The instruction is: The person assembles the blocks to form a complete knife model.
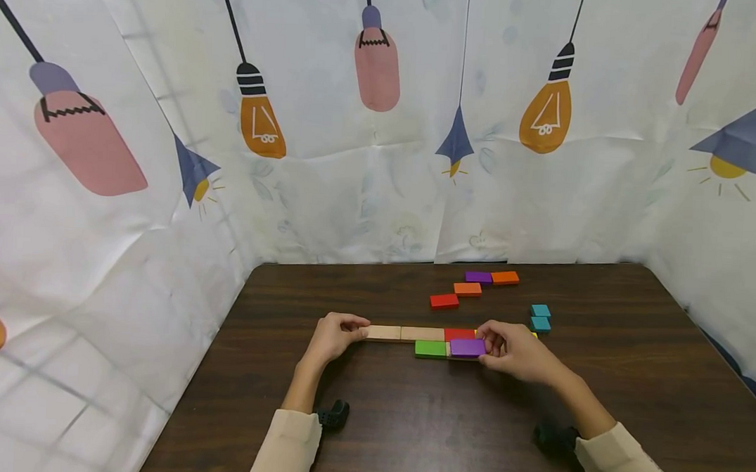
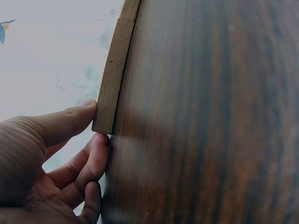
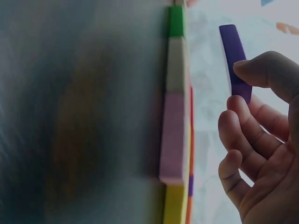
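Observation:
On the dark wooden table (image 1: 408,420) lies a row of flat blocks: two plain wooden blocks (image 1: 383,333), then a red block (image 1: 459,334). A green block (image 1: 431,349) starts a second row in front. My left hand (image 1: 363,329) pinches the left end of the outer wooden block (image 2: 110,79) between thumb and forefinger. My right hand (image 1: 486,346) grips a purple block (image 1: 467,348) by its right end. In the right wrist view the purple block (image 3: 233,51) hangs just above the front row of green, pale, pink and yellow blocks (image 3: 175,135).
Loose blocks lie farther back: a red one (image 1: 444,301), two orange ones (image 1: 467,289), a purple one (image 1: 478,276) and two teal ones (image 1: 540,317). A printed lamp-pattern curtain (image 1: 367,193) closes in the table at the back and both sides.

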`<state>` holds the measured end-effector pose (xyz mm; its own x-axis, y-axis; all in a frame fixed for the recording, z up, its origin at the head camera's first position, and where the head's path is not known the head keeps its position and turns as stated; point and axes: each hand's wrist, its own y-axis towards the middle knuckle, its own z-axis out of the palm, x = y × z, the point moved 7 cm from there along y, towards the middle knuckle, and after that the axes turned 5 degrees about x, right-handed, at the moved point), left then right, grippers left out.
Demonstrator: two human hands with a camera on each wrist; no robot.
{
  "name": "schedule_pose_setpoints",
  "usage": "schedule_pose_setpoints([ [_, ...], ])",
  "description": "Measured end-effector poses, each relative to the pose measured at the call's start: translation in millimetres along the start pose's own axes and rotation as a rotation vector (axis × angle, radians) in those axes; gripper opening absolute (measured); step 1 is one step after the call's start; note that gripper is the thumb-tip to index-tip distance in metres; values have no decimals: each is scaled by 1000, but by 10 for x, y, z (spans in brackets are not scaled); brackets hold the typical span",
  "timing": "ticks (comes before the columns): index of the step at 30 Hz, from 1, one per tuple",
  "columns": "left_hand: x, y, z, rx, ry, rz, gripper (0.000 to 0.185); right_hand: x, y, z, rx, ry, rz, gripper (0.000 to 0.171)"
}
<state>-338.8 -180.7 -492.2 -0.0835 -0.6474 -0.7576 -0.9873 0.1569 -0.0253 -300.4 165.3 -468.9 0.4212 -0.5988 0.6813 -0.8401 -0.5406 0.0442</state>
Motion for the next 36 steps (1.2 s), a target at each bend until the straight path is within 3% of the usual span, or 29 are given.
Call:
schedule_pose_setpoints([
  [13,14,4,-2,8,-1,-19,13,143,60,382,139,-52,64,26],
  [25,28,-2,-2,8,-17,-31,14,226,126,485,124,-95,43,25],
  [36,13,-7,-1,10,-2,-27,14,278,152,520,115,-119,79,27],
])
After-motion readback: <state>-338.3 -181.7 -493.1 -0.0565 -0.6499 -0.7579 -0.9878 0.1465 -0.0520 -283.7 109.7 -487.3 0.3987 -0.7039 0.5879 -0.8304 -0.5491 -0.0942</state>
